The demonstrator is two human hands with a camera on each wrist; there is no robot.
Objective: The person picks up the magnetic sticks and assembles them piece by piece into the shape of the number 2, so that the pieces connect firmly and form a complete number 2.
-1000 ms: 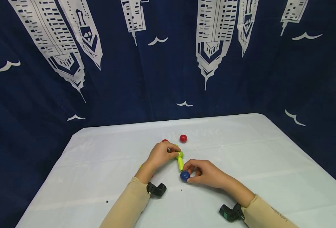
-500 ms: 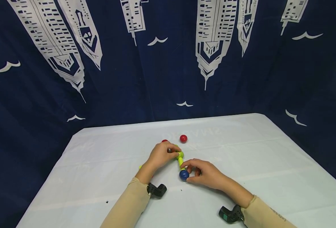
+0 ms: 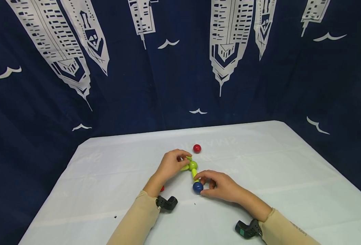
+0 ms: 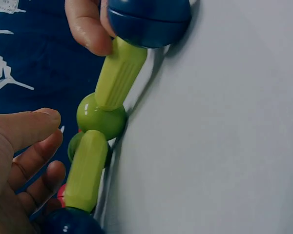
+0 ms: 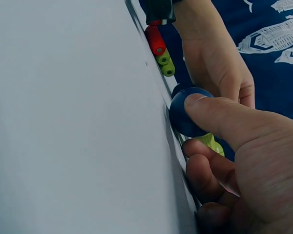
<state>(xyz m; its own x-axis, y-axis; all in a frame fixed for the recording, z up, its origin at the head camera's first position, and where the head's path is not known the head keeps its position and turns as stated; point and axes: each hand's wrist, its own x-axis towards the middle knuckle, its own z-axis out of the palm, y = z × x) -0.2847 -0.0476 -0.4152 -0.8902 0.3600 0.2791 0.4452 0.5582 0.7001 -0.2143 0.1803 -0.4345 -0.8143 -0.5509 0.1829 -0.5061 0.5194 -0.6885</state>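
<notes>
A blue ball [image 3: 198, 188] is joined to one end of a yellow-green stick [image 4: 121, 73] whose other end meets a green ball [image 3: 193, 165]. My right hand [image 3: 221, 185] pinches the blue ball, thumb on its near side and fingertips at the stick. Just left of the green ball is my left hand [image 3: 172, 165]; its thumb and fingers stand apart beside the joined pieces in the left wrist view. There, a second yellow-green stick [image 4: 86, 170] runs from the green ball to another blue ball [image 4: 73, 222]. Another green ball [image 4: 75, 146] shows partly behind them.
A red ball [image 3: 197, 148] lies beyond the hands on the white-covered table [image 3: 260, 153]. Beneath the left forearm, a red stick [image 5: 155, 41] and green sticks [image 5: 167, 68] lie side by side. A dark blue cloth [image 3: 174, 78] with white building prints hangs behind the table.
My right hand has brought the blue ball slightly up against the stick's end. My left hand has let go of the green ball and drawn a little up and left.
</notes>
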